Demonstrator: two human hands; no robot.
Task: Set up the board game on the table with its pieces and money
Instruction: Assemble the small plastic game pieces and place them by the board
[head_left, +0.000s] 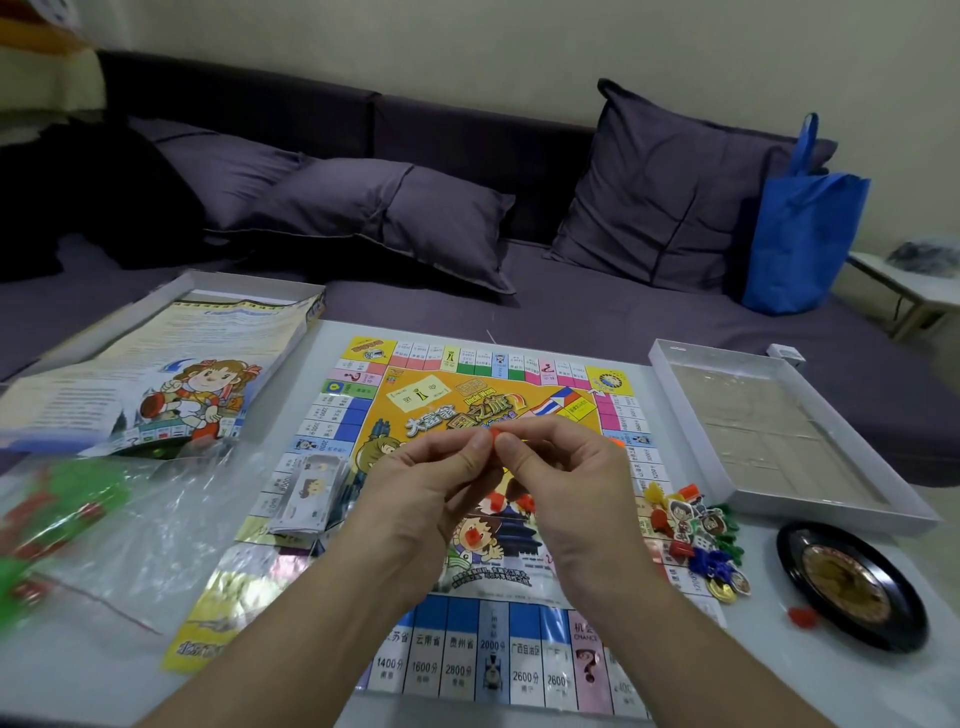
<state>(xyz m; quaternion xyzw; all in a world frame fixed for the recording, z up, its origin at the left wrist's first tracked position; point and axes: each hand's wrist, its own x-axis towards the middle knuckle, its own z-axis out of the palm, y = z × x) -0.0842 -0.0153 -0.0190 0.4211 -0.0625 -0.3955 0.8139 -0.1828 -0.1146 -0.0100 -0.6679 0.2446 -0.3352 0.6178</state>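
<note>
Two hands meet above the middle of the game board (467, 644), which lies flat on the tabletop (104, 670). Left hand (421, 493) and right hand (566, 488) each pinch a small red piece (491, 434) between thumb and forefinger; whether it is one piece or two is unclear. Paper money (306, 493) rests on the board's left edge. Loose coloured pieces (696, 530) lie heaped at its right edge, near a black spinner wheel (852, 587). An open box tray (779, 431) sits beyond.
</note>
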